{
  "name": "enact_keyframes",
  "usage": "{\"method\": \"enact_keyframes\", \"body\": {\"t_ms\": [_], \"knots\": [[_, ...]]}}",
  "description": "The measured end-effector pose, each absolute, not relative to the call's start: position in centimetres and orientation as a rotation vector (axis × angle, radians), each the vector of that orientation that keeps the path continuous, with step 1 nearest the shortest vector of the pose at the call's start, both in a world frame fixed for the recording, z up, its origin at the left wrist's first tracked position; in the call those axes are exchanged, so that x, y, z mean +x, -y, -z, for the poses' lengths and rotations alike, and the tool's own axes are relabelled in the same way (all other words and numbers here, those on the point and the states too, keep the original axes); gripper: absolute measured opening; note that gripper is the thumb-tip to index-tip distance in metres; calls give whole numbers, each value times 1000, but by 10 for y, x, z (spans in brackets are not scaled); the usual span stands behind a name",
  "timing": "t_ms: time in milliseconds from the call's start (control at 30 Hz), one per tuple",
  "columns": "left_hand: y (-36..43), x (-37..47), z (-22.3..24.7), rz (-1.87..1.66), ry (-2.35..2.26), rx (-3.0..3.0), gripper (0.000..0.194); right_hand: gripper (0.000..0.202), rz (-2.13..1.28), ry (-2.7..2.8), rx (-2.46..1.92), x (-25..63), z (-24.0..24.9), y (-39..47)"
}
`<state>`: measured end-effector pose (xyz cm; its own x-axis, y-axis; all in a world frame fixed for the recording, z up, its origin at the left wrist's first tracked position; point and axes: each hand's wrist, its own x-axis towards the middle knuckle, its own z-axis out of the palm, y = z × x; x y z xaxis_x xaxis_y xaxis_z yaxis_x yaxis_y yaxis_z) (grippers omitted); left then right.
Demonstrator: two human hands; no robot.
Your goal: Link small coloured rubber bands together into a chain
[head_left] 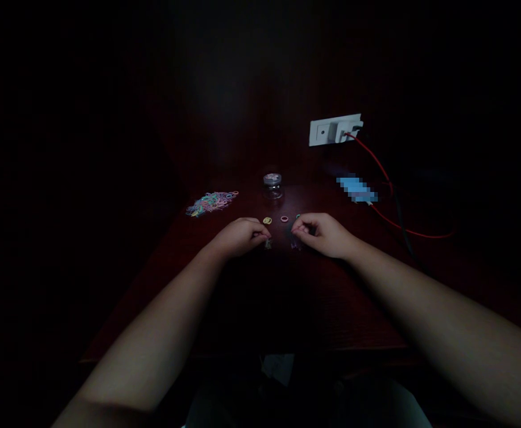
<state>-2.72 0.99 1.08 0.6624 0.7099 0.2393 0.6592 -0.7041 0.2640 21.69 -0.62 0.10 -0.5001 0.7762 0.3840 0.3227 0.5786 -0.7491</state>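
Observation:
My left hand [246, 236] is closed in a pinch low over the table. Just under its fingertips lies a small dull yellow-green cluster [268, 244]. Facing it, my right hand [325, 234] also has thumb and fingers pressed together, above a small purple cluster [295, 244]. Whatever either pinch holds is too small and dark to make out. Between and beyond the hands sit a yellow bundle of bands [267, 220] and a pink ring-shaped bundle [284, 219]. A green bundle [298, 216] is partly hidden behind my right fingers.
A heap of coloured small elastic bands [212, 203] lies at the left. Behind the hands stands a clear lidded jar [272, 187]. At the right, a red cable [379, 160] runs from a wall socket [323, 132] to a blurred-out blue device [357, 189]. The dark table [260, 297] is dimly lit.

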Motion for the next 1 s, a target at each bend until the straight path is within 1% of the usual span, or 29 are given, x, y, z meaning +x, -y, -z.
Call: {"method": "enact_keyframes", "body": {"t_ms": [567,867,1000], "knots": [[-7,-32,-10,-455,-1207,2654,34,16,-766,2055,-874,219,0,4],[-7,-32,-7,-411,-1212,2585,26,16,-740,2056,-884,218,1,4],[-6,-31,-7,-413,-1216,2562,26,17,-763,2056,-882,218,1,4]]}}
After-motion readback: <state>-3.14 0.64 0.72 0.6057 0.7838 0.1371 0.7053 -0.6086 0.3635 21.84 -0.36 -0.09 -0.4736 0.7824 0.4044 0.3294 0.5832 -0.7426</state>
